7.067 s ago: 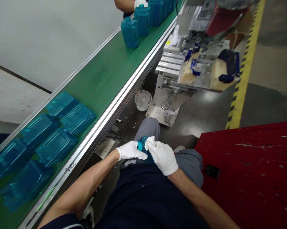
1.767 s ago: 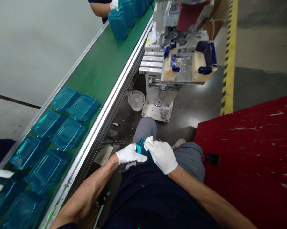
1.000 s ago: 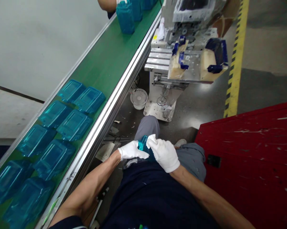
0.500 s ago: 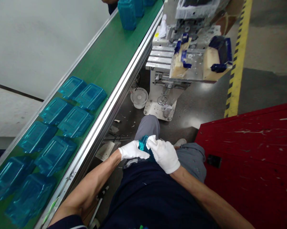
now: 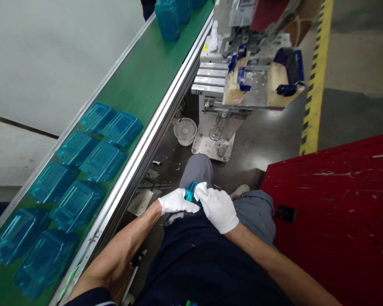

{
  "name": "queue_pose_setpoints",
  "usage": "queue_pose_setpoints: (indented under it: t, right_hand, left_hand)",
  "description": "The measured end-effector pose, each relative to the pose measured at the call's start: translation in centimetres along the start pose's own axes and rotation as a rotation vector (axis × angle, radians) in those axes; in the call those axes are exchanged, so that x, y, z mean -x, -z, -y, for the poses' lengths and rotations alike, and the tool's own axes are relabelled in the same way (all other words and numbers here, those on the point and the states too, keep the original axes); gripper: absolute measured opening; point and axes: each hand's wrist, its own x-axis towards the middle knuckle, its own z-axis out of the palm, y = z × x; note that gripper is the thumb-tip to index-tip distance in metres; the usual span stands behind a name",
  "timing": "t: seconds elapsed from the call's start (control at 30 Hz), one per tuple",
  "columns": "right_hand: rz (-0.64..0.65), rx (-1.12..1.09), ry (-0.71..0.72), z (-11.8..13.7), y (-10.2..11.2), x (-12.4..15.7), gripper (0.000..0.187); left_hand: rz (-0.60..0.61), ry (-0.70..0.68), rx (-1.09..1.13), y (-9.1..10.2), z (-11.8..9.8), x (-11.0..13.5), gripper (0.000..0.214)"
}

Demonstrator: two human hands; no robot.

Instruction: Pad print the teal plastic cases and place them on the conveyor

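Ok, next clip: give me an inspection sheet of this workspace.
surface: green conveyor belt with aluminium side rails
job's things: small translucent teal plastic piece, held above the lap
clutter: pale paper sheet on the floor under the belt
grippers: white-gloved left hand and white-gloved right hand both hold the piece
cables: nothing seen
surroundings: flat translucent teal containers on the belt, metal pad-printing machine, red metal cabinet

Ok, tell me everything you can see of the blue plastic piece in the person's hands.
The translucent teal-blue plastic piece is mostly hidden; only a glossy part with straight edges shows. It sits between the white-gloved left hand and right hand, which both appear to touch it, held over the person's lap beside a grey trouser leg. It looks tilted, but its full shape cannot be told from this view.
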Motion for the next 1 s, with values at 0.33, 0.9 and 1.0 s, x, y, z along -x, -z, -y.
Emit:
queue_pose_setpoints:
  t: [0.33,0.9,1.0]
  right_hand:
    - [0.056,-0.003,-0.058,-0.2,0.1,-0.6,0.033]
    - [0.050,-0.013,-0.056,-1.0,0.1,-1.2,0.039]
    - [0.050,-0.072,-0.114,-2.6,0.1,-1.9,0.038]
  left_hand:
    - [0.052,-0.034,-0.003,0.1,0.1,-0.2,0.053]
    - [0.066,-0.042,-0.002,0.3,0.4,-0.3,0.054]
    - [0.072,-0.032,0.004,0.4,0.2,0.0,0.053]
